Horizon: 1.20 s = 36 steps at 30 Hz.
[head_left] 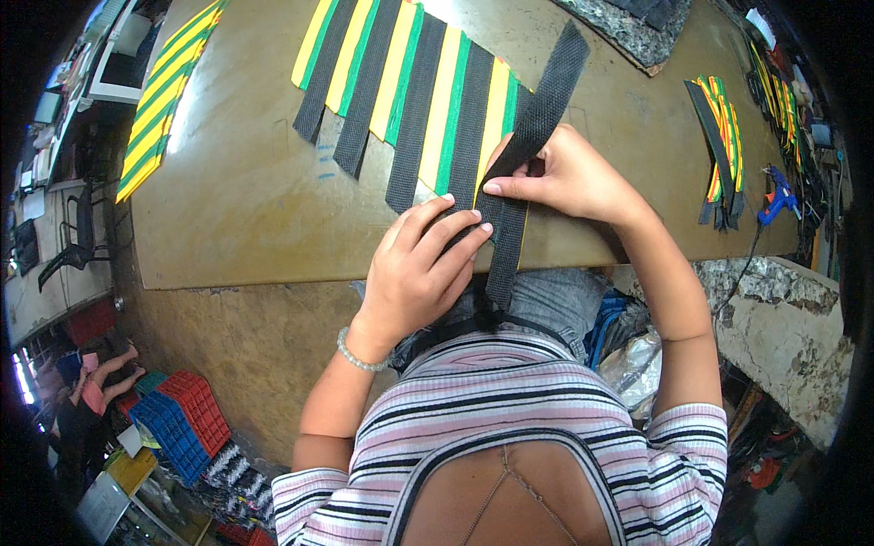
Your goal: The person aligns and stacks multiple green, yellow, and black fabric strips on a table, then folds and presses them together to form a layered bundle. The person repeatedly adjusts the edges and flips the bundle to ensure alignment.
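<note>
On the table lies a panel of black, yellow and green strips side by side, their lower ends stepped. My left hand rests on the lower ends of the strips, fingers stretched out and pressing down. Between the thumb and fingers of my right hand is a black webbing strap, its upper end slanting up and to the right. The strap crosses the panel's right edge, where another black strip end hangs over the table's front edge. Part of the strap is hidden behind my right fingers.
A finished-looking striped piece lies at far left. To the right are a bundle of strips and a blue glue gun with a cord. A speckled slab sits at the back. Crates stand on the floor at lower left.
</note>
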Tool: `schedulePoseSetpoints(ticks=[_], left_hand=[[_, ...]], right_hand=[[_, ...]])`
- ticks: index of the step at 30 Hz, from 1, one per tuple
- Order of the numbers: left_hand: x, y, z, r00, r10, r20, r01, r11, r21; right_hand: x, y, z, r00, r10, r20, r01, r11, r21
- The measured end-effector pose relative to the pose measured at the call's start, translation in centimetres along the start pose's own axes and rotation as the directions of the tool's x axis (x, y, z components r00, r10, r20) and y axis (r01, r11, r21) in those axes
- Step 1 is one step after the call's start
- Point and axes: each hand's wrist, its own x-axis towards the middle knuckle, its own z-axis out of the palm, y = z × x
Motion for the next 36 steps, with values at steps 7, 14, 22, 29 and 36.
schedulePoseSetpoints(ticks=[7,14,22,29,36], left_hand=[[-0.1,0.0,0.0,0.999,0.026,0.031,-0.028,0.998,0.053],[0.0,0.0,-0.1,0.999,0.015,0.04,-0.017,0.999,0.048],[0.0,0.1,0.0,0.998,0.012,0.066,-0.018,0.996,0.089],[-0.2,-0.1,0.2,0.997,0.041,0.067,-0.049,0.991,0.122],[-0.3,-0.1,0.2,0.999,0.025,0.046,-0.03,0.994,0.1]], right_hand=[[-0.1,-0.4,-0.1,0.999,-0.031,-0.015,0.03,0.998,-0.057],[0.3,-0.6,0.0,0.997,-0.077,-0.027,0.08,0.988,0.128],[0.9,-1.7,-1.9,0.983,0.17,0.072,-0.168,0.985,-0.027],[3.5,0.1,-3.2,0.986,0.104,-0.131,-0.1,0.994,0.038],[3.8,1.6,-2.7,0.977,0.074,-0.202,-0.087,0.995,-0.056]])
